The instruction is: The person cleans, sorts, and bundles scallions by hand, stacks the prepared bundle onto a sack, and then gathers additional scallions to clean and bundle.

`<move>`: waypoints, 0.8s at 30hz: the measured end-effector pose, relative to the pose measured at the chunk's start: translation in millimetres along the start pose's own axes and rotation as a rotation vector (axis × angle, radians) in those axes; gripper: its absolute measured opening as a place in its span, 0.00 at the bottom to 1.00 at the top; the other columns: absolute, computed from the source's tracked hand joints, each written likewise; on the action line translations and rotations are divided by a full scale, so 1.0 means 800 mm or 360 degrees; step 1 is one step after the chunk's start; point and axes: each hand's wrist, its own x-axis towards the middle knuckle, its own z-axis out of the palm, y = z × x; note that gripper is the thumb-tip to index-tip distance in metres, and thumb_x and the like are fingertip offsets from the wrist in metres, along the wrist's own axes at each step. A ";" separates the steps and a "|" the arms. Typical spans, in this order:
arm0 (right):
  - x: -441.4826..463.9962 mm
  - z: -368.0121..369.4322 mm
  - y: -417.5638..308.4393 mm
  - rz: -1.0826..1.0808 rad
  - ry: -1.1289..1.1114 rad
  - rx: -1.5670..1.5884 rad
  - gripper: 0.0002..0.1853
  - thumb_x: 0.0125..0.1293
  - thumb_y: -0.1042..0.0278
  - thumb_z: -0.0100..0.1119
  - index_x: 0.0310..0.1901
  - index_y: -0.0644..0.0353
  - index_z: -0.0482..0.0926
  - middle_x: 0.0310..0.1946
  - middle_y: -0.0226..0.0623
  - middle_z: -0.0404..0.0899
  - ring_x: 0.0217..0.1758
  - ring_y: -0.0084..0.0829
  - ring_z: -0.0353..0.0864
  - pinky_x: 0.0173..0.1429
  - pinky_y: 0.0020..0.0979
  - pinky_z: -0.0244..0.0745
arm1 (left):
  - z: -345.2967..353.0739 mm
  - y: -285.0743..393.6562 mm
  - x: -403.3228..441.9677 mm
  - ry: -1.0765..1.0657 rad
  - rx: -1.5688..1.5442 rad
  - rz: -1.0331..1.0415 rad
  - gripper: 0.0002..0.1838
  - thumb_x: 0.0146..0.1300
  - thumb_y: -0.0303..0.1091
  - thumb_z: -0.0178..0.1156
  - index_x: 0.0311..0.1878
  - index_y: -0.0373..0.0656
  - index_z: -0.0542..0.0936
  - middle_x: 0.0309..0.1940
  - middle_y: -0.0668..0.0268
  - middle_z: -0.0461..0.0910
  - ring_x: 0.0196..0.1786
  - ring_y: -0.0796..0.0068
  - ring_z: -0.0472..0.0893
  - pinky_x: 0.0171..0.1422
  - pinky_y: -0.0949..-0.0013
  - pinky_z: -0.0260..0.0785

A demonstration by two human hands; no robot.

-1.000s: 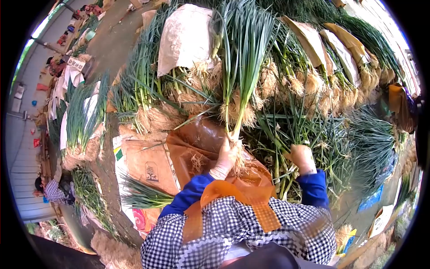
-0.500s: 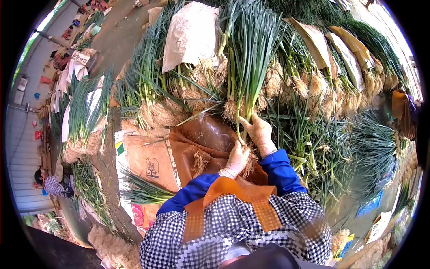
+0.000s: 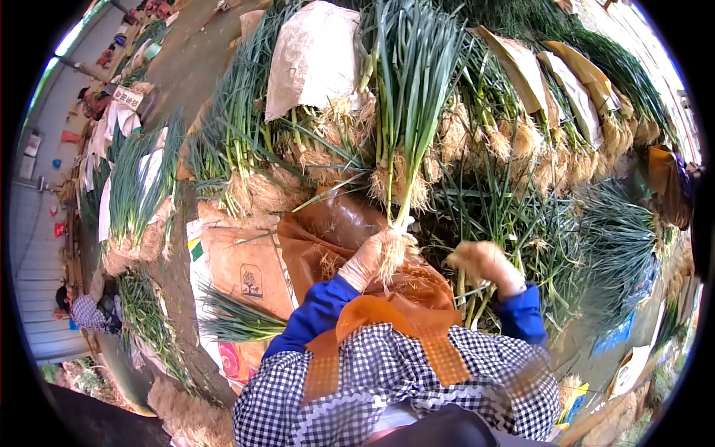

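Observation:
My left hand is closed round the root end of some green onions, whose long green leaves stretch away from me. Pale roots hang over its fingers, above the brown plastic sheet. To the right, my right hand is raised over a heap of loose leaves; it is blurred, and its fingers and anything in them cannot be made out.
Rooted onion bundles line the far side, some under a white sack. A printed sack lies left, with a small leafy bunch beside it. Another person sits far left.
My right hand came in from the right to the onion stalks beside my left hand, then moved back over the loose leaves. My left hand has kept hold of the root end.

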 end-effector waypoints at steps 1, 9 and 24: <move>0.021 0.009 0.038 0.0211 0.0225 -0.0733 0.11 0.59 0.59 0.59 0.37 0.58 0.78 0.29 0.39 0.80 0.33 0.34 0.81 0.35 0.33 0.76 | -0.005 0.002 0.013 -0.0071 -0.0053 -0.0056 0.14 0.62 0.32 0.53 0.48 0.35 0.72 0.32 0.61 0.76 0.34 0.66 0.79 0.42 0.57 0.76; 0.158 0.068 0.053 -0.0350 -0.0630 -0.0915 0.16 0.64 0.56 0.49 0.37 0.60 0.79 0.35 0.41 0.80 0.39 0.33 0.79 0.44 0.36 0.75 | 0.080 0.094 -0.041 -0.0493 0.0218 0.0235 0.14 0.65 0.31 0.50 0.50 0.33 0.69 0.27 0.68 0.69 0.23 0.81 0.69 0.24 0.80 0.64; 0.128 -0.060 -0.056 0.0300 0.0725 0.0991 0.10 0.61 0.67 0.58 0.40 0.63 0.77 0.36 0.40 0.82 0.39 0.27 0.80 0.41 0.26 0.77 | 0.024 0.022 0.031 0.0145 0.0601 0.0640 0.10 0.58 0.22 0.59 0.44 0.36 0.75 0.41 0.63 0.77 0.36 0.78 0.78 0.35 0.76 0.73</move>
